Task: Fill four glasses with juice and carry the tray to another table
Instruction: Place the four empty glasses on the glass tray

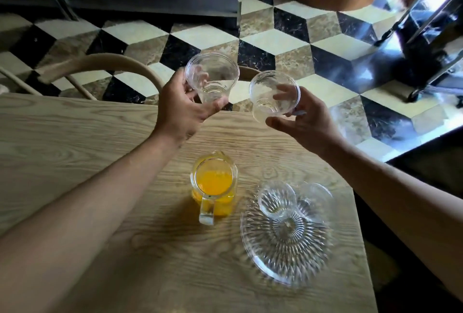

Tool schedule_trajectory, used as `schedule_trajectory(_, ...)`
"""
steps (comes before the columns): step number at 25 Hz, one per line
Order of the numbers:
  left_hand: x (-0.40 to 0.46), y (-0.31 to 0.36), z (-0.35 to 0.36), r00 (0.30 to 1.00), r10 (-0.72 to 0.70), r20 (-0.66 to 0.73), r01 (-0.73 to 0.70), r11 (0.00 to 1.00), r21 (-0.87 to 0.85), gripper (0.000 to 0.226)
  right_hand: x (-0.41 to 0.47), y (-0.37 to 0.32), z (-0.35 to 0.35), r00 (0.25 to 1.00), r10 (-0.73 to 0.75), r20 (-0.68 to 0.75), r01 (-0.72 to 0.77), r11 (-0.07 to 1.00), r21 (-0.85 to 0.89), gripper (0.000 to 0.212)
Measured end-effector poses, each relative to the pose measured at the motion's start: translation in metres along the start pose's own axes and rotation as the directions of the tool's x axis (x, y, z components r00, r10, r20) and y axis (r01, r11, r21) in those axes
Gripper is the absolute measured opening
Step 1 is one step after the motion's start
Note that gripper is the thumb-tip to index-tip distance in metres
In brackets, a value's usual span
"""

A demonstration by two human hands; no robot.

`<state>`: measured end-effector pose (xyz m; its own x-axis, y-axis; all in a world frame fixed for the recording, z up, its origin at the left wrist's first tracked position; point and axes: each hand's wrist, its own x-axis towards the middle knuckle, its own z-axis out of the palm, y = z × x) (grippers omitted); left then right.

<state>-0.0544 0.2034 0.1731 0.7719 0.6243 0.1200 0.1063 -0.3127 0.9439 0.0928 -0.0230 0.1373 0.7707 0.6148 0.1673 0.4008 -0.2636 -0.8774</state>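
Note:
My left hand (183, 110) grips an empty clear glass (213, 79), held up above the table's far edge. My right hand (305, 122) holds a second empty clear glass (274, 95) just to the right of it, tilted toward me. Below them a glass jug (214, 185) of orange juice stands on the wooden table (75, 142), its handle pointing toward me. To the jug's right lies a round ribbed glass tray (285, 255). Two more empty glasses, one (275, 198) beside the other (314, 200), stand on the tray's far part.
A curved wooden chair back (100, 64) rises behind the table's far edge on the left. Beyond lies a black, white and brown tiled floor (288, 44). A metal-framed trolley or chair (426, 37) stands at the upper right. The table's right edge runs close to the tray.

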Motion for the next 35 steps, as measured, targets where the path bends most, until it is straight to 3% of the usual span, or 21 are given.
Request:
schedule_trajectory(9, -0.073, 0.076, 0.015, 0.995, 0.047, 0.094, -0.051, 0.998, 0.044, 0.076, -0.059, -0.031, -0.06, 0.997, -0.014, -0.082, 0.01, 0.999, -0.041, 0.071)
schedule_trajectory(14, -0.134, 0.083, 0.042, 0.998, 0.011, 0.055, -0.01, 1.0, -0.026, 0.076, -0.115, -0.024, -0.08, 0.995, -0.069, -0.065, 0.065, 0.996, -0.066, 0.071)
schedule_trajectory(23, -0.233, 0.014, 0.089, 0.991, -0.116, 0.06, 0.118, 0.992, -0.039, 0.081, -0.221, 0.023, -0.068, 0.996, 0.084, 0.001, -0.084, 0.995, -0.056, 0.072)
schedule_trajectory(28, -0.272, -0.031, 0.099, 0.977, -0.204, 0.061, 0.203, 0.979, 0.016, 0.082, -0.264, 0.048, -0.047, 0.981, 0.192, 0.028, -0.188, 0.978, -0.093, 0.07)
schedule_trajectory(35, -0.294, -0.072, 0.112, 0.974, -0.221, 0.051, 0.211, 0.965, 0.159, 0.076, -0.293, 0.075, -0.027, 0.96, 0.278, 0.045, -0.267, 0.95, -0.165, 0.069)
